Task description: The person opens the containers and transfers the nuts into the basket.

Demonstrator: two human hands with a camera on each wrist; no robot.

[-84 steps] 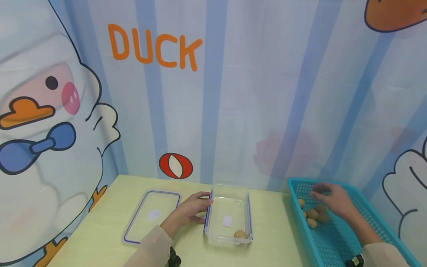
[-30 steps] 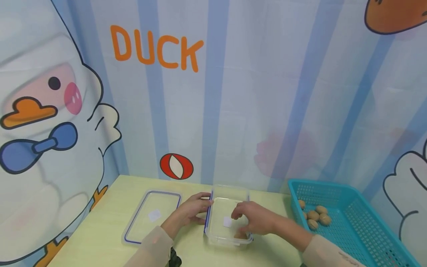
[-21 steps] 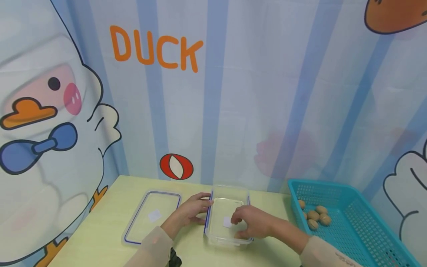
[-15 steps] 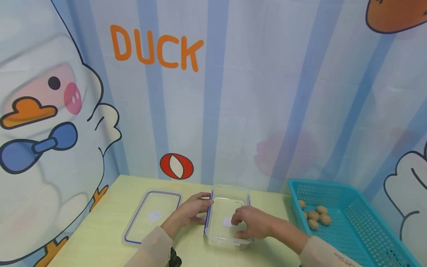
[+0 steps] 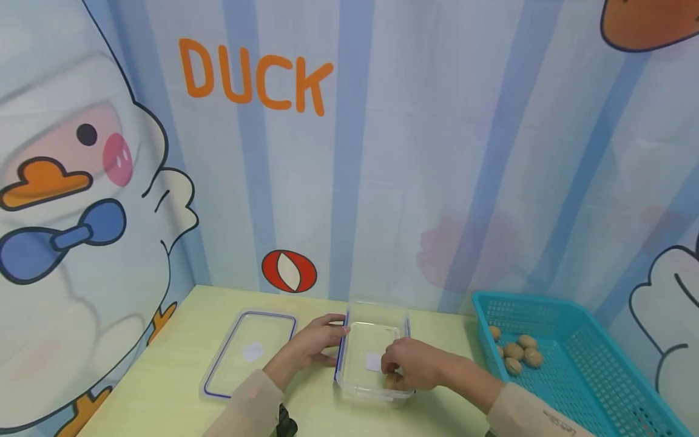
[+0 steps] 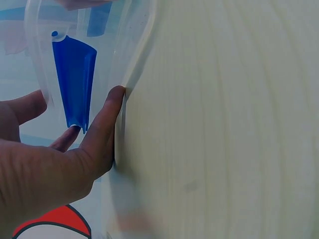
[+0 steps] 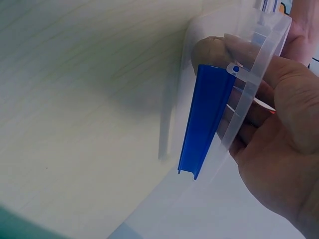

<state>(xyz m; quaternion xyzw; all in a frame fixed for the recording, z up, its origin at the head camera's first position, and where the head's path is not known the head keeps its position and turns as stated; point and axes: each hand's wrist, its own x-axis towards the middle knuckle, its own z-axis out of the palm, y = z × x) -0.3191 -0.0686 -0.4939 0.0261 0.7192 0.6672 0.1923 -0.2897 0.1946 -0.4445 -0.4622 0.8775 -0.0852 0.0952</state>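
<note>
A clear plastic food container (image 5: 377,394) with blue side flaps stands on the table. My left hand (image 5: 311,346) steadies its left side, fingers at the rim and one digit low along the wall; the left wrist view shows a blue flap (image 6: 75,82) between the spread digits. Reaching over the right wall, my right hand (image 5: 417,364) has its fingers curled inside the near right corner. There it pinches a walnut (image 5: 391,380), mostly covered by the fingers in the head view. Through the clear wall, the right wrist view shows the walnut (image 7: 207,55) against the fingertips.
The container's clear lid (image 5: 248,355), with a blue seal, lies flat at the left. A turquoise plastic basket (image 5: 611,328) stands at the right with several walnuts (image 5: 514,351) in its left part. A printed curtain (image 5: 393,152) hangs behind the pale table (image 5: 442,340).
My right hand has moved left from the basket into the container. Since then it has shifted slightly, and the walnut shows again at its fingertips. My left hand stays put.
</note>
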